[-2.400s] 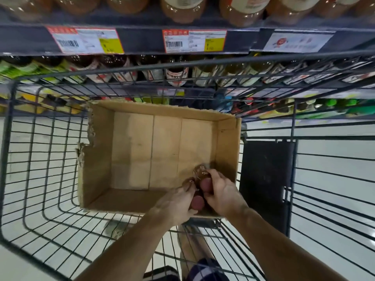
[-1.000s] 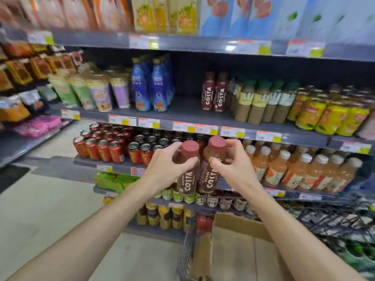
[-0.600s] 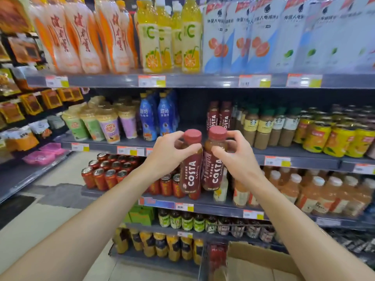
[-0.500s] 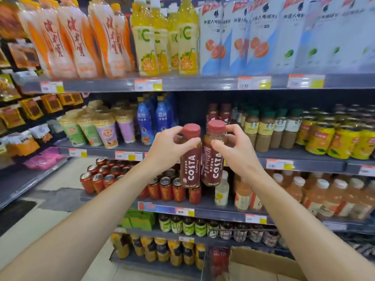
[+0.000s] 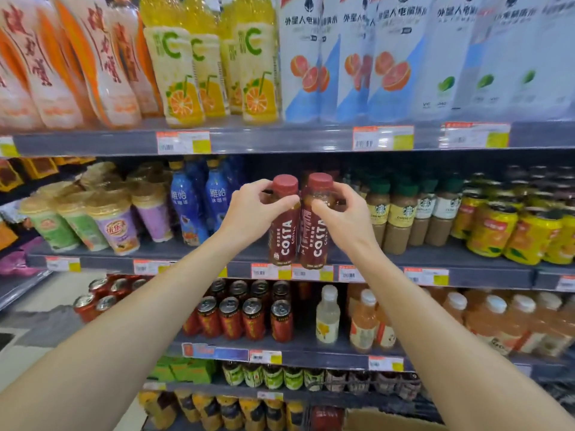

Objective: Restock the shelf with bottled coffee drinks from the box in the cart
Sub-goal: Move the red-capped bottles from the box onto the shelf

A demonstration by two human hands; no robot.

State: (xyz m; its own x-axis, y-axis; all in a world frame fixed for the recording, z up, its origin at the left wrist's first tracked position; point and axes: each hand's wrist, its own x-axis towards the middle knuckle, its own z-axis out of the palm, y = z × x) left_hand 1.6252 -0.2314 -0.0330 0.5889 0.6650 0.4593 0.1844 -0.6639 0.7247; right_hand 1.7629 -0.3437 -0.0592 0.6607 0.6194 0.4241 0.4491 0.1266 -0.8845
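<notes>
With my left hand (image 5: 253, 213) and right hand (image 5: 343, 217) each clenched round a coffee bottle's neck, left bottle (image 5: 283, 227) and right bottle (image 5: 315, 231) touching just above the shelf (image 5: 460, 269) edge, I'd push both toward twelve o'clock, upright, labels outward.

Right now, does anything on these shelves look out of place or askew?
One thing: a lone pale, white-capped bottle stands between the red cans and the orange drink bottles, matching neither. Everything else stands upright.
</notes>
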